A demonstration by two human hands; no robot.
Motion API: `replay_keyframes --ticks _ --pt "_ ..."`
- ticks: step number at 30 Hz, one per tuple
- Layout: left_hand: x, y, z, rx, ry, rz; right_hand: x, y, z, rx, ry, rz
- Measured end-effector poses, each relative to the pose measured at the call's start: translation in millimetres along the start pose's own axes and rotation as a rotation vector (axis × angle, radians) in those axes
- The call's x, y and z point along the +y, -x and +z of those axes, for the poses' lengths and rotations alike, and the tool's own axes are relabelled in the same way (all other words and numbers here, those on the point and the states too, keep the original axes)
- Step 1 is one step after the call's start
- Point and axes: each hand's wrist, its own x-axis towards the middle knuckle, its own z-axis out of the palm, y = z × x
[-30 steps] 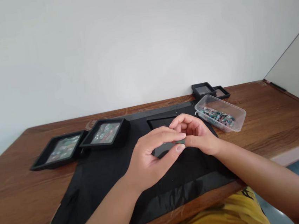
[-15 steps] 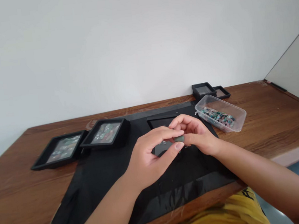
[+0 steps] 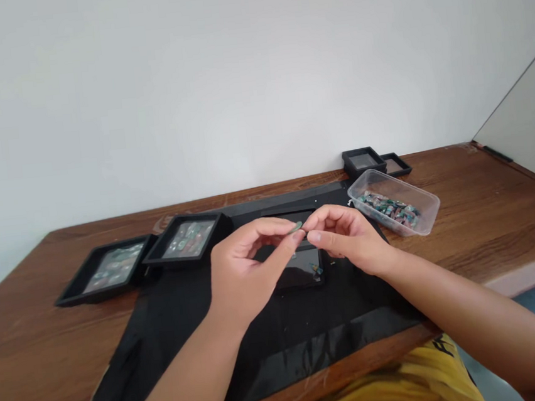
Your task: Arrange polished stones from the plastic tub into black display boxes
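Between the thumb and forefinger of my left hand (image 3: 252, 262) is a small, thin green piece (image 3: 295, 227), perhaps a stone or shell chip. My right hand (image 3: 346, 234) is closed in a pinch right beside it, its fingertips at the piece's right end; whether it grips the piece or something tiny is hard to make out. Below both hands lies a black frame (image 3: 299, 284) with a glassy pane, partly hidden by them. A few small colourful chips (image 3: 316, 270) rest on its right side.
A clear plastic tub (image 3: 427, 213) of colourful chips stands to the right. Two black frames with chips inside, one far left (image 3: 80, 275) and one nearer (image 3: 159, 258), sit on the left. Smaller black frames (image 3: 364, 159) are by the wall. A black sheet (image 3: 181, 335) covers part of the wooden table (image 3: 20, 338).
Both hands have shifted slightly left, and the green piece has turned from its broad face to a thinner, tilted view. More of the frame and its chips shows beneath.
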Motion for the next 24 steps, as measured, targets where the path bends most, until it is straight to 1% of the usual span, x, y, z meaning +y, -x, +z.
replay_keyframes --ticks 3,7,10,12,15,20,22,24 --pt "2.3 0.5 0.4 -0.063 -0.051 0.057 1.8 -0.3 1.0 0.019 0.012 -0.001" --pt "0.7 -1.1 -1.0 -0.075 -0.087 0.090 4.9 -1.0 -1.8 0.068 0.023 0.040" --pt "-2.6 -3.5 -2.1 -0.142 -0.079 0.082 5.1 -1.6 -3.2 0.037 0.040 0.030" --pt "-4.2 -4.8 -2.5 -0.161 -0.077 0.073 4.0 -1.9 -3.2 0.030 0.056 0.008" --pt "-4.5 -5.9 -2.7 -0.156 -0.069 0.048 1.6 -2.3 -3.0 0.042 0.083 0.009" --pt "-3.0 -7.0 -3.9 -0.179 -0.047 0.005 -0.5 -2.5 -5.3 0.066 0.114 0.057" --pt "-3.9 -7.5 -4.6 -0.151 -0.062 -0.038 -0.1 -2.1 -7.1 0.045 0.186 0.101" --pt "-5.6 -8.4 -5.1 -0.078 -0.086 -0.095 1.4 -1.6 -9.0 -0.017 0.308 0.174"
